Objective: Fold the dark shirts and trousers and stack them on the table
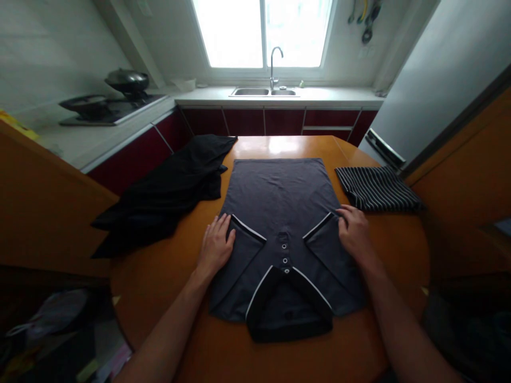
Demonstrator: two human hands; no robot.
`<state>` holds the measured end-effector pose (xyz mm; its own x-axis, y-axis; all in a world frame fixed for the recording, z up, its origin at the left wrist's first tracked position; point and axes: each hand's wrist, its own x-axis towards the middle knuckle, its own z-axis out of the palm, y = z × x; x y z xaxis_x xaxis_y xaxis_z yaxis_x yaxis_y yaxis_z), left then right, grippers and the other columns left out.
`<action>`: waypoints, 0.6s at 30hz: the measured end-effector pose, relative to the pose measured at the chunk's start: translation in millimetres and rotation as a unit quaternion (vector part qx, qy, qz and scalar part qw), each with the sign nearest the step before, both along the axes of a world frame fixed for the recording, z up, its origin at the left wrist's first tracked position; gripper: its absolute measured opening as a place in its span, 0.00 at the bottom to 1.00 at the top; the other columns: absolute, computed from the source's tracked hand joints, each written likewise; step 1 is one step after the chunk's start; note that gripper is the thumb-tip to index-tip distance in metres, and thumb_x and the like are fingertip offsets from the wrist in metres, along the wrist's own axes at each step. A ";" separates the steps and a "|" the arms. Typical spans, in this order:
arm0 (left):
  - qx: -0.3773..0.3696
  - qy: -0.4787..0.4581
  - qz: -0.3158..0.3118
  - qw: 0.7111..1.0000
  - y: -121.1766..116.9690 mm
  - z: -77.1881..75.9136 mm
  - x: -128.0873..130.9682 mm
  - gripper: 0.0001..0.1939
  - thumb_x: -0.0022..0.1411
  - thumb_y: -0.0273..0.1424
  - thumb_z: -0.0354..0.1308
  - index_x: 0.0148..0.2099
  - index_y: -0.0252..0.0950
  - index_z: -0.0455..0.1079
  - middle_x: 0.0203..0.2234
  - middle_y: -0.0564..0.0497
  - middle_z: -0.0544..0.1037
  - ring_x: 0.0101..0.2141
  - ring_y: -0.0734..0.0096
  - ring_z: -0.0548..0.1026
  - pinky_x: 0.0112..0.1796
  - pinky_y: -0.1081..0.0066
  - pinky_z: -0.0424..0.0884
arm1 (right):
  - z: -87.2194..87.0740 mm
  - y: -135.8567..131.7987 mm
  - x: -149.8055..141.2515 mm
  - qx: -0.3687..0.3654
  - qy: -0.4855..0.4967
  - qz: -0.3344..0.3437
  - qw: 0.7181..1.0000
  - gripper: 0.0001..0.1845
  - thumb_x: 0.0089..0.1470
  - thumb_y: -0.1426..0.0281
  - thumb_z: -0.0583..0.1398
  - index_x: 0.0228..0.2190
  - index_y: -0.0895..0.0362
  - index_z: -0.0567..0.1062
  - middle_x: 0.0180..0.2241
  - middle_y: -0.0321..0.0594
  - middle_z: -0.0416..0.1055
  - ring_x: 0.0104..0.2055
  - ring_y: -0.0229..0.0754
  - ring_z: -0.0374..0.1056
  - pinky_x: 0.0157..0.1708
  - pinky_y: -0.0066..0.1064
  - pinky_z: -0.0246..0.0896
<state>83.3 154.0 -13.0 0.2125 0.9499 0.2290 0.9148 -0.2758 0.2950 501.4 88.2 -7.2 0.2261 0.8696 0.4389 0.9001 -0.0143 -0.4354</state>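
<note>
A dark grey polo shirt (279,197) lies spread front side up on the table, its collar toward me and its hem toward the window. Both short sleeves are turned inward over the chest, their white-edged cuffs slanting toward the button placket. My left hand (217,242) rests flat on the shirt's left edge beside the sleeve cuff, fingers stretched out. At the opposite edge, my right hand (354,229) touches the cloth near the other cuff. Its fingers are slightly bent, with the thumb apart, and nothing shows lifted in it.
A heap of black clothing (171,186) covers the left side of the wooden table (191,330). On the right lies a folded striped cloth (379,189). Beyond are a sink (250,92), a stove (115,110) with pans and a fridge (443,69).
</note>
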 end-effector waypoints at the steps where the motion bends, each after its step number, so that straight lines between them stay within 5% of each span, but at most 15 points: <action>1: -0.002 0.002 0.000 1.000 -0.2 0.1 0.2 0.28 0.72 0.39 0.45 0.70 0.35 0.59 0.67 0.42 0.63 0.68 0.51 0.57 0.66 0.48 0.54 | 0.1 -1.6 -12.5 -0.016 -0.021 0.038 0.999 0.22 0.64 0.68 0.49 0.53 0.58 0.75 0.59 0.50 0.68 0.64 0.51 0.60 0.64 0.47 0.51; 4: -0.005 0.008 -0.004 1.000 -0.7 0.5 0.3 0.28 0.73 0.39 0.44 0.71 0.35 0.58 0.68 0.42 0.62 0.69 0.50 0.55 0.66 0.47 0.54 | -6.5 -5.5 -40.0 -0.100 -0.075 0.114 0.986 0.29 0.68 0.63 0.46 0.65 0.59 0.63 0.69 0.48 0.57 0.72 0.50 0.48 0.69 0.50 0.42; 7: -0.007 0.019 -0.006 1.000 -1.6 2.1 0.3 0.29 0.73 0.39 0.44 0.71 0.36 0.57 0.69 0.42 0.60 0.69 0.49 0.54 0.65 0.45 0.54 | -13.9 -4.9 -44.2 -0.150 -0.099 0.110 0.977 0.34 0.68 0.57 0.46 0.68 0.62 0.56 0.71 0.51 0.50 0.73 0.52 0.43 0.70 0.52 0.40; 13: 0.038 0.066 -0.020 0.997 -14.5 15.0 11.9 0.28 0.73 0.37 0.45 0.71 0.34 0.58 0.69 0.40 0.58 0.70 0.48 0.51 0.66 0.42 0.51 | -14.1 -1.1 -24.8 -0.109 -0.078 0.018 0.991 0.35 0.70 0.58 0.41 0.69 0.66 0.54 0.71 0.55 0.50 0.73 0.53 0.42 0.69 0.53 0.40; 18: 0.025 0.119 -0.058 0.991 -26.4 13.0 26.3 0.33 0.73 0.44 0.45 0.72 0.32 0.55 0.71 0.41 0.54 0.70 0.46 0.49 0.66 0.43 0.51 | -20.7 -3.3 -25.6 -0.158 -0.116 0.028 0.980 0.36 0.69 0.56 0.43 0.67 0.67 0.57 0.71 0.55 0.50 0.73 0.53 0.43 0.70 0.53 0.35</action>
